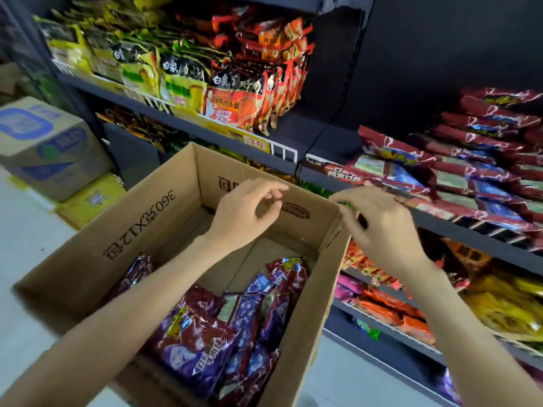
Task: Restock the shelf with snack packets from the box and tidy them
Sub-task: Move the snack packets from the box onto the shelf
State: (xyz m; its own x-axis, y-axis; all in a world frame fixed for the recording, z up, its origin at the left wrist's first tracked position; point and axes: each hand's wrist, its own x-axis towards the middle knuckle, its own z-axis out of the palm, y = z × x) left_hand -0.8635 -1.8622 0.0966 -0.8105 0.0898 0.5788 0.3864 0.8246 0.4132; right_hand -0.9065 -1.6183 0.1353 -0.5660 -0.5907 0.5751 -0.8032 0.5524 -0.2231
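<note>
An open brown cardboard box (164,201) is seen in front of dark metal shelves (293,133). Its far wall is leaned close to the shelf edge, and the far half of its floor is left bare, so room is given there for reaching in. Shiny dark red and purple snack packets (205,342) are piled in the near half of the box, some flat and some on their sides.

The left hand (239,218) is held above the bare part of the box, near the far wall. Its fingers are loosely curled and a little apart, and nothing is held in them. The right hand (379,224) is held over the far right corner of the box, just beside the shelf edge. Its fingers are bent and blurred, so whether the box rim is touched cannot be told.

More of the same dark red packets (458,171) are stacked on the right shelf. Yellow and red noodle bags (205,80) are stood on the upper left shelf behind a white wire rail (282,151). Closed cartons (50,148) are stacked on the pale floor (23,245) at the left.
</note>
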